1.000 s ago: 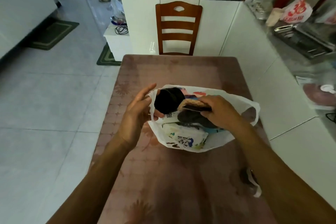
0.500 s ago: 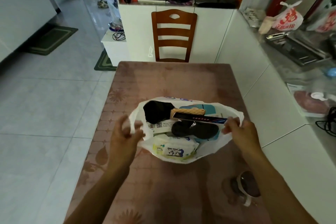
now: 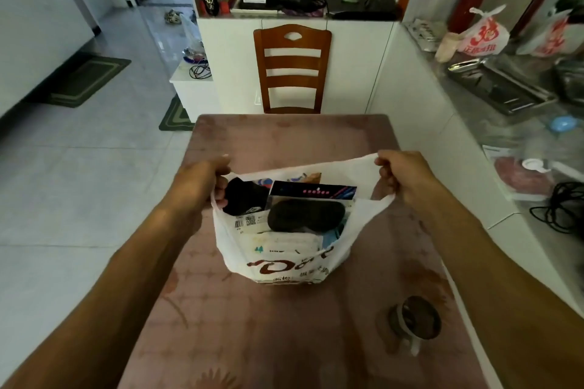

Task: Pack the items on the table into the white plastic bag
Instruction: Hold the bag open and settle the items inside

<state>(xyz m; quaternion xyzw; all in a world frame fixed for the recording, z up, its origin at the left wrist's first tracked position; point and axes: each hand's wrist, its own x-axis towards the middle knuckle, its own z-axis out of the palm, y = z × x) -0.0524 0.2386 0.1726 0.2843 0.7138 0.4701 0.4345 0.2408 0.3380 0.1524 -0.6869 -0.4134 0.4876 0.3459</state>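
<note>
The white plastic bag (image 3: 284, 265) with brown print stands upright in the middle of the table (image 3: 284, 139). My left hand (image 3: 202, 180) grips its left handle and my right hand (image 3: 401, 174) grips its right handle, pulling the mouth wide. Inside I see a black rolled cloth (image 3: 243, 199), a dark carded pack with a black oval item (image 3: 306, 211), a labelled packet with a QR code (image 3: 249, 221) and a pale wipes pack (image 3: 284, 243) low at the front.
A glass mug (image 3: 417, 322) stands on the table near my right forearm. A wooden chair (image 3: 292, 69) is at the far end. A cluttered counter (image 3: 505, 88) runs along the right, tiled floor on the left.
Both hands have moved out to the bag's handles, closed on them and raised them, so the bag now stands upright. The right hand let go of the carded pack, which sits inside.
</note>
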